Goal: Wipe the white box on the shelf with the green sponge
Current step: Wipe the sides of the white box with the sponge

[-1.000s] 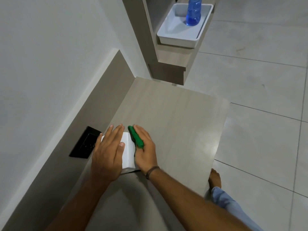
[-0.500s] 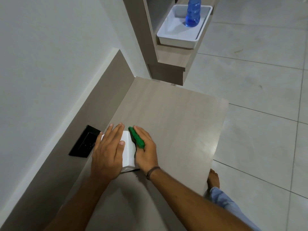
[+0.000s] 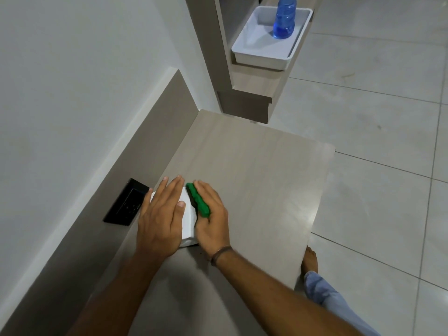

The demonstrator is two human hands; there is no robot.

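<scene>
Starting at the left, a black socket plate (image 3: 126, 202) is sitting in the grey backsplash, just beside the white box (image 3: 188, 215). I am pressing my left hand (image 3: 160, 219) flat on top of the box, its fingers (image 3: 169, 190) lying straight and close together, holding nothing, only pinning the box to the shelf (image 3: 254, 180). My right hand (image 3: 212, 218) is working against the box's right side, its fingers curling round the green sponge (image 3: 198, 200) and pinching it edge-on against that side wall. The box is looking like smooth, matte white material with sharp corners (I cannot tell what is inside or how heavy it is), while the sponge is a soft, slightly lumpy slab with a darker layer on the face turned toward the box. The shelf is a pale wood-grain laminate, slick and faintly reflective. Farther right and up, a blue bottle (image 3: 284, 19) is standing in a white tray (image 3: 261, 59) on another ledge, well apart. The risk I am judging: on so slick a surface, if my left hand eases off, the sideways push could skid the box toward the socket plate, or the thin sponge could roll out of my grip.
</scene>
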